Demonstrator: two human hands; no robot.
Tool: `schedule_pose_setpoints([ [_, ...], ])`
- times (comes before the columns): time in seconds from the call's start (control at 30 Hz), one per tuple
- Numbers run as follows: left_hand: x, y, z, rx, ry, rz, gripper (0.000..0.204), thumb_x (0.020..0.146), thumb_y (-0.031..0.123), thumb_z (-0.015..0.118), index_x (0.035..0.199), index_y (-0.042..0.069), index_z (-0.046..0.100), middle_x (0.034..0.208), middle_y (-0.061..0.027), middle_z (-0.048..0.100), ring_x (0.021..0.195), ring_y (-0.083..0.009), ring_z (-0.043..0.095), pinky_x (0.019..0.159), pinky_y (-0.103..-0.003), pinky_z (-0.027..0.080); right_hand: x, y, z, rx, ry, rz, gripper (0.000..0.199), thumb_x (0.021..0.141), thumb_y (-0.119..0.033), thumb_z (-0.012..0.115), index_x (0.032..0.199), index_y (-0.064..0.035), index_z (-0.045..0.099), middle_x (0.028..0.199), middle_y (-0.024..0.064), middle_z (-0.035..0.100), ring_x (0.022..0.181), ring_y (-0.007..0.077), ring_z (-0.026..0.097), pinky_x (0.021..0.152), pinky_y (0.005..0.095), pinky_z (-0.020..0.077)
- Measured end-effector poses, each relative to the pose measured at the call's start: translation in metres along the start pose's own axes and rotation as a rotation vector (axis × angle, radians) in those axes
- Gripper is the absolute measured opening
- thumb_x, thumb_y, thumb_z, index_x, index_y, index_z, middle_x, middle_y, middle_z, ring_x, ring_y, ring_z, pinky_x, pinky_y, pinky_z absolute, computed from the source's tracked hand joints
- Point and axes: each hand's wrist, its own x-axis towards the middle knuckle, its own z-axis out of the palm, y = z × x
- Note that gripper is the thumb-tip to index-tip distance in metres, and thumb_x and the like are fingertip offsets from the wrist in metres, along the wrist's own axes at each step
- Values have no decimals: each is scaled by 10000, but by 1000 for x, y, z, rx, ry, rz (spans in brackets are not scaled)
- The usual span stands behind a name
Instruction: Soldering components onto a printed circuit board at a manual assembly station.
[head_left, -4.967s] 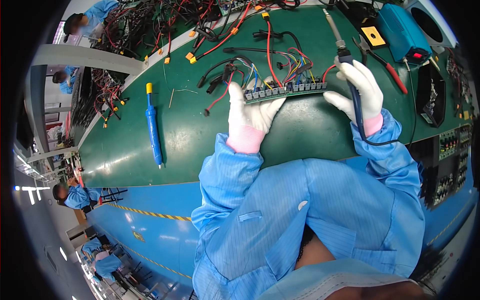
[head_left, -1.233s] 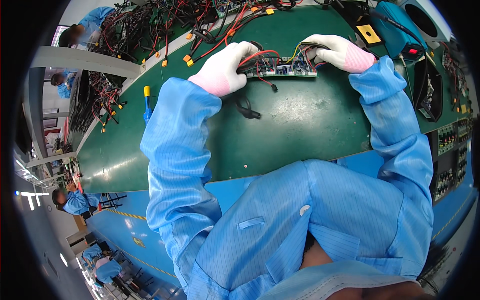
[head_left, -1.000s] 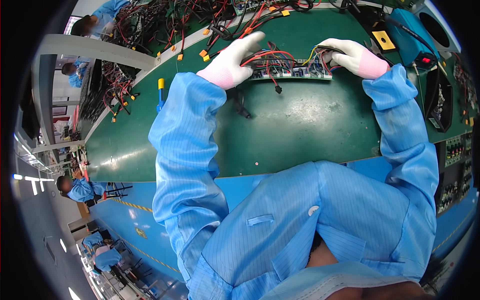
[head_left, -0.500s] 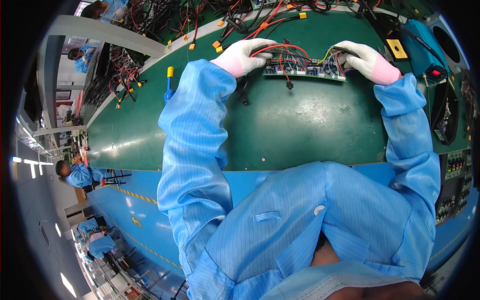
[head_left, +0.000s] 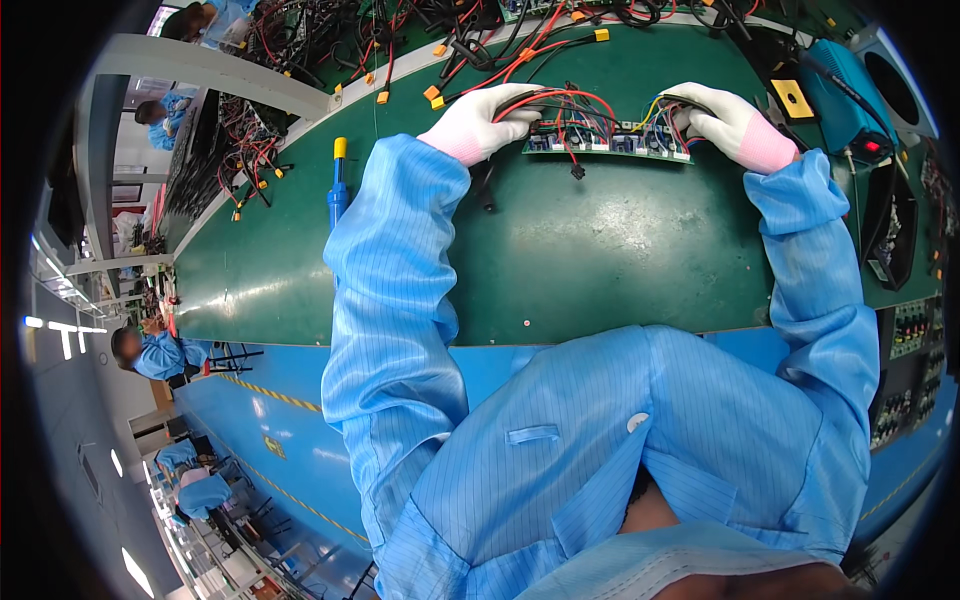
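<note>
A long green circuit board [head_left: 608, 143] with red, black and coloured wires lies flat on the green bench [head_left: 600, 260]. My left hand [head_left: 482, 122], in a white glove, grips the board's left end among the red and black wires. My right hand [head_left: 722, 122], also gloved, holds the board's right end by its wire bundle. Both blue sleeves reach far forward across the bench.
A blue-handled tool with a yellow tip [head_left: 338, 185] lies left of my left arm. A blue soldering station [head_left: 835, 95] stands at the right. Tangled red and black cables [head_left: 480, 40] crowd the far edge. Circuit boards [head_left: 905, 330] sit at right. Other workers [head_left: 150, 350] are at left.
Five seconds ago the board was nearer to me; both hands have since carried it farther out across the bench. Over the last second it shifted slightly rightward in view.
</note>
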Motion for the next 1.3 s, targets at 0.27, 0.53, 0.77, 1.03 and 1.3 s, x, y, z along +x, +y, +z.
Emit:
schedule_pose_setpoints([
  [0.27, -23, 2, 13, 121, 48, 70, 516, 807, -39, 565, 1315, 36, 526, 1246, -116, 598, 1139, -194, 582, 1001, -291, 448, -10, 0, 12, -8, 68, -81, 445, 836, 93, 400, 1242, -7, 551, 1139, 125, 612, 944, 185, 602, 830, 275, 496],
  [0.53, -33, -3, 15, 163, 64, 99, 571, 801, 8, 626, 1353, 43, 487, 1291, -89, 560, 1168, -211, 540, 1034, -325, 415, -19, 8, 25, -214, 289, -289, 417, 830, 14, 490, 1220, -89, 596, 1146, 67, 659, 934, 201, 652, 829, 297, 523],
  [0.77, -34, -7, 17, 99, 84, 109, 607, 762, 11, 684, 1341, 40, 506, 1320, -95, 527, 1171, -211, 532, 1019, -313, 425, -21, 0, 28, -314, 340, -341, 426, 810, 2, 523, 1215, -102, 603, 1155, 69, 655, 935, 239, 647, 859, 319, 518],
  [1.03, -36, -7, 27, 148, 165, 124, 568, 727, 23, 687, 1279, 17, 554, 1314, -101, 526, 1156, -219, 541, 1014, -309, 423, -30, -2, 31, -348, 337, -326, 430, 809, -17, 532, 1222, -113, 600, 1131, 69, 659, 920, 258, 641, 860, 332, 514],
  [1.3, -35, 2, 29, 39, 166, 7, 537, 731, -43, 653, 1259, 13, 569, 1294, -96, 531, 1123, -198, 548, 940, -276, 471, -32, -3, 30, -354, 338, -360, 438, 802, 32, 544, 1225, -60, 601, 1122, 107, 661, 917, 266, 642, 825, 326, 505],
])
